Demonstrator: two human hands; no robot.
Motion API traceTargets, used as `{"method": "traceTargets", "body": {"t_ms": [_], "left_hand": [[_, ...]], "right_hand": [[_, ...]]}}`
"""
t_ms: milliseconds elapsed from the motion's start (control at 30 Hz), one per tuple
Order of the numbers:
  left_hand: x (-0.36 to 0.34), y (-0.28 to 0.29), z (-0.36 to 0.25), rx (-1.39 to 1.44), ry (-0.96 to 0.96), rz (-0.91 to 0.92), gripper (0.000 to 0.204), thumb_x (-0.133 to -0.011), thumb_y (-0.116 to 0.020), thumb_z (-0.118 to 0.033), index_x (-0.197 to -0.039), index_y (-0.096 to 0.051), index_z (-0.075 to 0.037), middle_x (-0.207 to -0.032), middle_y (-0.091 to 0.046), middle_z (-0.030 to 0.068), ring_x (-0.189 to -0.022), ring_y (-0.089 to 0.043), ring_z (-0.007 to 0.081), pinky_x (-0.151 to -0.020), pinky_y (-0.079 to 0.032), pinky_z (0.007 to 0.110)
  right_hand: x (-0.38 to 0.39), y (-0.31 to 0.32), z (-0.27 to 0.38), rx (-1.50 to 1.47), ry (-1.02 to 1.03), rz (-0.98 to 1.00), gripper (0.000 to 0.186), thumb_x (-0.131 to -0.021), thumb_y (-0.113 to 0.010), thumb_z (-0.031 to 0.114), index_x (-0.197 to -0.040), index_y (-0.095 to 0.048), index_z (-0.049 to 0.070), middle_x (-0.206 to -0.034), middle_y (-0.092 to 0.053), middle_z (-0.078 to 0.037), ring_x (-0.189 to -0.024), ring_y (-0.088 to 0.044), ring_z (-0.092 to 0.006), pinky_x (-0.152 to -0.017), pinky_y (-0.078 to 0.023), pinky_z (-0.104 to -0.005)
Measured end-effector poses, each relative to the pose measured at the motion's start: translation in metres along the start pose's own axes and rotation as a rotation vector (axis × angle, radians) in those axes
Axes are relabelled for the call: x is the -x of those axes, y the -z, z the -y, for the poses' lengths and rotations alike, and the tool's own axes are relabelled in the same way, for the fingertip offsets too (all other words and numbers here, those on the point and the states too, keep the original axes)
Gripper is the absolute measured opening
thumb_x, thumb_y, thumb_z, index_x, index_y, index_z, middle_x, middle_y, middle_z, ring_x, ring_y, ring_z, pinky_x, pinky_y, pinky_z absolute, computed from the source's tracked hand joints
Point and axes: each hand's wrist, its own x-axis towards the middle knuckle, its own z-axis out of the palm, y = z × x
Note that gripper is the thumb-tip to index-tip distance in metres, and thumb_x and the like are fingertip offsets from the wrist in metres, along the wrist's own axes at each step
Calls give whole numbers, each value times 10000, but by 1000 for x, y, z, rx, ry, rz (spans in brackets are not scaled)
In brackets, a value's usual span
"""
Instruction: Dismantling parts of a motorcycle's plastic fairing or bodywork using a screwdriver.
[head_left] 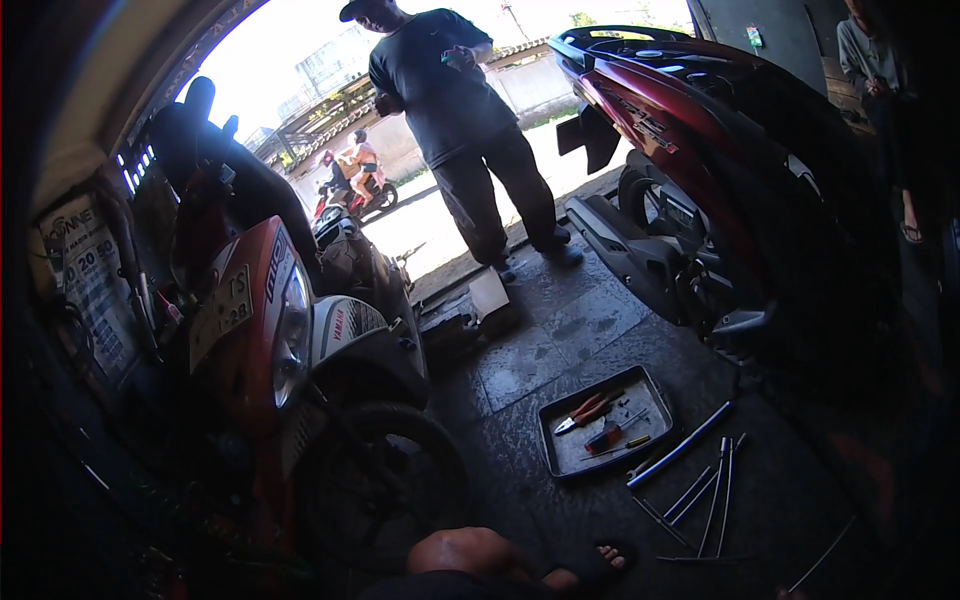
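Observation:
Neither of my hands can be made out; only my bent knee (462, 550) and a sandalled foot (612, 557) show at the lower edge. Ahead of the foot, a black-rimmed tray (548, 440) lies on the floor. Inside it are red-handled pliers (585, 411), a red and black screwdriver (607, 436), a thin yellow-handled screwdriver (632, 444) and small dark bits. To the right of the tray, a long metal tube (682, 446) and several T-handle wrenches (722, 495) are spread on the dark floor.
At left stands a red and white motorbike (345, 330), its front wheel (385, 480) close to my knee. A dark red scooter (690, 130) fills the right. One person (450, 100) stands at the bright doorway; another (880, 80) is at far right. A box (489, 293) sits by the threshold.

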Motion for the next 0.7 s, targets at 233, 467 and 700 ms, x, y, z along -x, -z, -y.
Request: {"method": "traceTargets", "body": {"t_ms": [233,467,700], "left_hand": [[-18,24,-3,-307,-418,-236,514,-1018,-342,-439,-1219,-615,-52,-1047,-684,96,-945,-627,210,-832,-492,352],[-31,29,19,-903,-760,-279,428,-981,-431,-252,-1342,-509,-37,-1209,-612,145,-1172,-547,265,-1022,-403,414],[-9,14,11,-798,-534,78,444,-962,-453,-211,-1371,-474,-41,-1264,-575,157,-1229,-506,275,-1060,-364,417]], "right_hand": [[15,-12,29,39,-56,-71,360,-943,-574,304,-1150,-605,11,-1007,-609,-95,-893,-578,-191,-721,-489,-342],[11,-21,41,61,-64,-47,322,-954,-569,294,-1140,-618,36,-979,-609,-69,-830,-590,-173,-662,-485,-296],[7,-9,22,102,0,-50,271,-964,-563,256,-1078,-625,19,-940,-606,-77,-821,-593,-178,-663,-494,-297]]}}
